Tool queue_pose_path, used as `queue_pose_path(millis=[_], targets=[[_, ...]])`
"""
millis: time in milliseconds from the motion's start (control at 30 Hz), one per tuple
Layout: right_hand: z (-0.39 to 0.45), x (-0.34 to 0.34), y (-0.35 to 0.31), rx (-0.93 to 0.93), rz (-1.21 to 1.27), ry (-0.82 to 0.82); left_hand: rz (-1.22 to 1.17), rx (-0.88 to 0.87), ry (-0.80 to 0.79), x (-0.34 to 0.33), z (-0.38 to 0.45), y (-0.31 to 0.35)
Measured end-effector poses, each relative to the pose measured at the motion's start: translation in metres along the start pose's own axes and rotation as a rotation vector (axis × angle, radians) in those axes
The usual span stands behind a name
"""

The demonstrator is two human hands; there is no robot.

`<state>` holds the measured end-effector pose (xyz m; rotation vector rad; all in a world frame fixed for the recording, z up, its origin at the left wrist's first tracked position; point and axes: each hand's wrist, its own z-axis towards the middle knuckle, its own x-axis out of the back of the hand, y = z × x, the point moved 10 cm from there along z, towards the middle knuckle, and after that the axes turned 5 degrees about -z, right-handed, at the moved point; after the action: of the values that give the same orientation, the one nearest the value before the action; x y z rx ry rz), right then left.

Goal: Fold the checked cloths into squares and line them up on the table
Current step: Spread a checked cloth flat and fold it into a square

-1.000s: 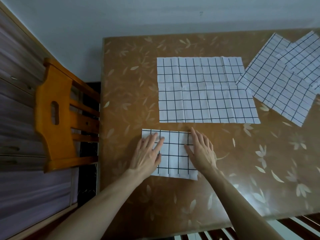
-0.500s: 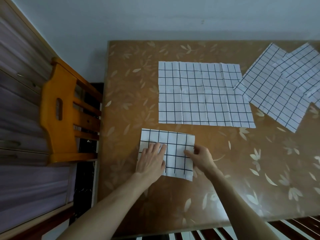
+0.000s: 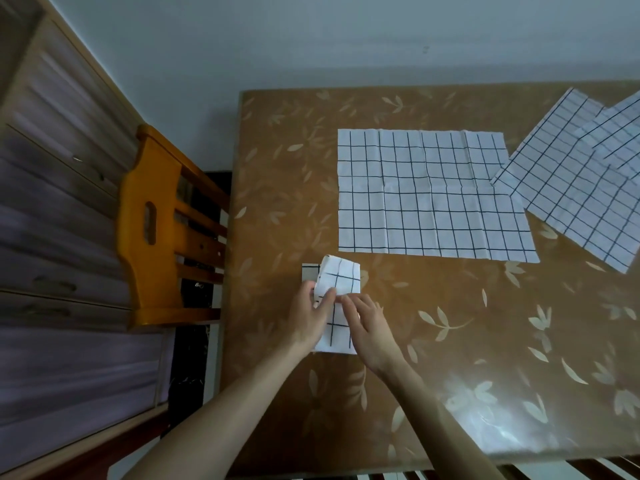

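Observation:
A small folded checked cloth (image 3: 338,277) lies near the table's front left. Its right part is raised and curled over toward the left, and a strip of the lower layer shows at its left edge. My left hand (image 3: 311,317) pinches the raised flap, thumb on top. My right hand (image 3: 369,323) holds the flap's near edge with its fingertips beside the left thumb. A large unfolded checked cloth (image 3: 433,195) lies flat behind them. Two more unfolded checked cloths (image 3: 571,202) (image 3: 620,133) overlap at the far right, lying at an angle.
The brown leaf-patterned table (image 3: 450,341) stands against a pale wall. An orange wooden chair (image 3: 156,220) is pushed against the table's left side. Wooden drawers (image 3: 52,237) run along the left. The table's front edge is close below my arms.
Both hands lay flat on the folded cloth. Then my right hand took its right edge and swung it up and over to the left, where my left hand now meets the flap.

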<state>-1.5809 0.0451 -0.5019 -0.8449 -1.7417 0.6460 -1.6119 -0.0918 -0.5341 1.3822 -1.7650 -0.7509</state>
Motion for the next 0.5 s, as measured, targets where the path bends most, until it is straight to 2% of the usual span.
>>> queue_pose_path(millis=[167, 233, 333, 400, 500], targets=[[0.008, -0.001, 0.019, -0.016, -0.161, 0.043, 0.414, -0.096, 0.172, 0.02, 0.01, -0.01], [0.013, 0.005, 0.022, 0.047, -0.314, 0.081, 0.501, -0.144, 0.198, 0.023, 0.008, -0.007], [0.026, 0.0, 0.02, 0.155, -0.494, 0.022, 0.705, -0.231, 0.237, 0.021, 0.004, -0.005], [0.031, 0.003, 0.019, 0.171, -0.467, 0.055, 0.734, -0.239, 0.312, 0.024, 0.002, 0.002], [0.035, 0.02, 0.031, 0.035, -0.18, 0.199, 0.622, -0.196, 0.321, 0.027, 0.007, 0.007]])
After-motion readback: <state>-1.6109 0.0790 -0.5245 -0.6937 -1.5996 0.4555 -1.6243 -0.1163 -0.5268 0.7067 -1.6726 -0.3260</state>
